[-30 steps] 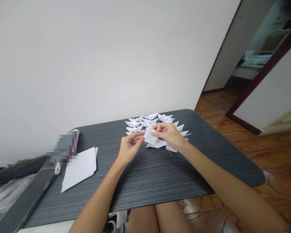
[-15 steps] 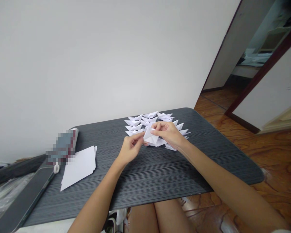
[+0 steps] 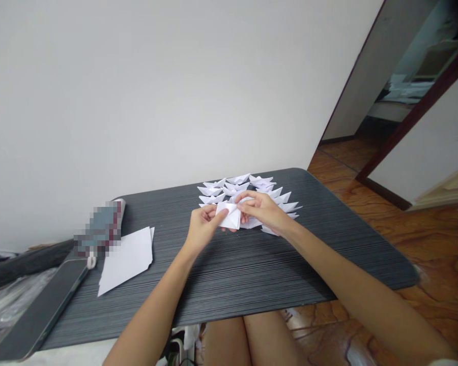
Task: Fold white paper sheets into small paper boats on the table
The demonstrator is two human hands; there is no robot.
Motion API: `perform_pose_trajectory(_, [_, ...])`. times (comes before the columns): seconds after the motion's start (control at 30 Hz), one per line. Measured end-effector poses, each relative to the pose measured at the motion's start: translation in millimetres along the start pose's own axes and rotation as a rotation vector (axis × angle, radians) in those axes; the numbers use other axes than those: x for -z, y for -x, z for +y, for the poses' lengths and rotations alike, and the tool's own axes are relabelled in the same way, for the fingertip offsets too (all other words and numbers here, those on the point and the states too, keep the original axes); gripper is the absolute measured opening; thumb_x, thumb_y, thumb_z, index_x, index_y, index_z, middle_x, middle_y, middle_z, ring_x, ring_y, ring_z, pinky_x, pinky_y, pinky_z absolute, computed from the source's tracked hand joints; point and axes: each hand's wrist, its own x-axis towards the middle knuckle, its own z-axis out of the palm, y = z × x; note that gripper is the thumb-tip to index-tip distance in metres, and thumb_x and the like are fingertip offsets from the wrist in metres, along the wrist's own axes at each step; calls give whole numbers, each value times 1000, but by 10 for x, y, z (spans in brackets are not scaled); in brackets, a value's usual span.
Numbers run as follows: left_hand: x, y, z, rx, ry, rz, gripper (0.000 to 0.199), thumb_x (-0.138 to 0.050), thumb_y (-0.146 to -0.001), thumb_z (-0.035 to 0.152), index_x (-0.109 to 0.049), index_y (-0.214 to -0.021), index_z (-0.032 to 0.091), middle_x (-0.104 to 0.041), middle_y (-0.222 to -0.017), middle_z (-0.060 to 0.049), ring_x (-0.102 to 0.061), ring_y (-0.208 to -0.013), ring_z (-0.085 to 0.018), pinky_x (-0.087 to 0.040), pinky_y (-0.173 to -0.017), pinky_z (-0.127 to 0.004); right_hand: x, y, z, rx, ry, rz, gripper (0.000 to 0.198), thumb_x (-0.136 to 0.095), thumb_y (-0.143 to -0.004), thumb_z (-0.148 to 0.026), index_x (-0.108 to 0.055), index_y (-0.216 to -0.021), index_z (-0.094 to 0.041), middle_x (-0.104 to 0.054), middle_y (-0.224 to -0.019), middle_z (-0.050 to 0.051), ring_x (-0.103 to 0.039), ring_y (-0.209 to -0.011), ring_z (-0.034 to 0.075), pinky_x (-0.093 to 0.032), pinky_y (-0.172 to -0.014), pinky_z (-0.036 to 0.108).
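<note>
Between my two hands is a small folded piece of white paper (image 3: 232, 218), held up above the table. My left hand (image 3: 205, 223) grips its left side, thumb on the front face and fingers behind. At its upper right, my right hand (image 3: 260, 209) pinches the edge between thumb and fingertips. Just behind the hands, several white paper boats (image 3: 236, 187) stand in rows on the table; my hands and the folded paper hide some of them.
The dark, striped table (image 3: 221, 284) reaches back to a white wall (image 3: 175, 91). On its left lie a stack of white paper sheets (image 3: 127, 259) and a blurred-out object (image 3: 101, 226). A doorway (image 3: 381, 112) and wooden floor (image 3: 435, 244) are at the right.
The folded paper has turned from a diamond-like position to a squarer one and shifted slightly left. My left thumb now lies across its front.
</note>
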Motion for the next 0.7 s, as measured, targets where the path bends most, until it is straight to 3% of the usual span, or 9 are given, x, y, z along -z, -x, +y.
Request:
perform_pose_trajectory(0.3, [-18, 21, 18, 14, 46, -96, 19, -60, -70, 27, -62, -75, 9, -66, -57, -5, -59, -46, -14, -40, -41, -21, -31, 9, 14, -21, 20, -20, 16, -63, -65, -25, -55, -69, -12, -57, -49, -3, -47, -39, 6, -33, -40, 18])
perform_pose_trajectory(0.43, [3, 5, -11, 7, 65, -122, 22, -58, -72, 28, -62, -79, 7, -66, -58, -7, -60, -46, -15, -38, -40, -20, -22, 12, 2, -22, -42, -64, 17, -60, -69, -24, -57, -81, -13, -58, -48, -3, -50, -39, 7, -33, -41, 18])
perform_pose_trajectory(0.53, [23, -7, -31, 0, 57, -108, 31, -54, -75, 30, -58, -93, 6, -61, -47, -3, -57, -39, -14, -36, -37, -19, -11, 10, -7, 2, -36, -85, 19, -56, -71, -23, -59, -87, -14, -58, -46, -3, -52, -38, 8, -33, -40, 19])
perform_pose_trajectory(0.63, [79, -8, -5, 2, -14, -70, 41, -51, -77, 33, -47, -110, 10, -54, -39, 4, -49, -28, -11, -31, -31, -18, 15, -8, -9, 5, -30, -42, 12, -55, -69, -18, -62, -73, -10, -55, -40, -2, -51, -35, 8, -31, -38, 18])
perform_pose_trajectory(0.7, [143, -5, 37, -61, -126, 18, 37, -48, -79, 33, -47, -109, 11, -50, -37, 7, -43, -25, -8, -30, -30, -17, 43, -26, -14, -6, -65, 16, 10, -56, -66, -16, -63, -69, -9, -56, -41, -1, -52, -35, 8, -31, -38, 18])
